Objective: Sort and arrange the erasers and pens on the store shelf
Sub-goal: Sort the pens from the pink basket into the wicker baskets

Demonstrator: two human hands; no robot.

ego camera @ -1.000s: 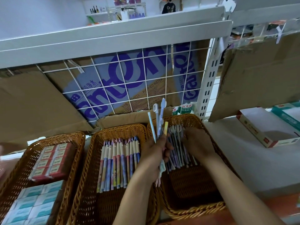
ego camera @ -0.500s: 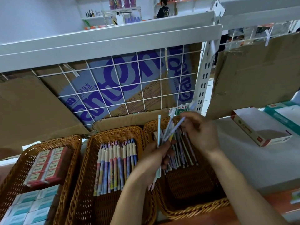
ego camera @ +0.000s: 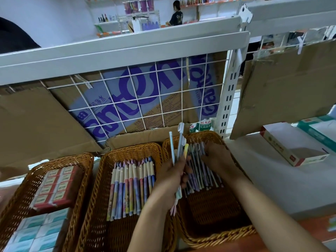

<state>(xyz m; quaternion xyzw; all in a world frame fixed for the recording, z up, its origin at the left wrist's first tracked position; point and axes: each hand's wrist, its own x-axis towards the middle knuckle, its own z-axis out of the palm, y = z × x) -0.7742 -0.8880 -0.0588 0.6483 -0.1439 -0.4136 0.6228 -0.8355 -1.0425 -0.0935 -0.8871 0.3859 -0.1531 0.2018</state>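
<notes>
- The shelf (ego camera: pixel 272 179) carries three wicker baskets side by side. The left basket (ego camera: pixel 60 159) is packed with erasers (ego camera: pixel 54 186), and the middle basket (ego camera: pixel 134 150) at its 3 o'clock holds a neat row of pens (ego camera: pixel 131 186).
- The right basket (ego camera: pixel 218 240), at 3 o'clock from the middle one, is where the work is going on. Its loose pens (ego camera: pixel 201 177) lie in the far half, pointing roughly 12 to 6 o'clock.
- The right hand (ego camera: pixel 218 159) has come back down. Half a second ago it was lifted to the tips of the held pens; now it rests on the loose pens again, fingers bent over their top ends. I cannot tell whether it has pinched one yet.
- The left hand (ego camera: pixel 169 177) stays wrapped round a bunch of pens (ego camera: pixel 179 148), held upright over the rim between the middle and right baskets, tips toward 12 o'clock.
- To my eye one pen has just been handed over and the next is being sought, so the gathering is mid-way, with many loose pens left.
- The bunch stands just at 9 o'clock of the right hand, close but apart.
</notes>
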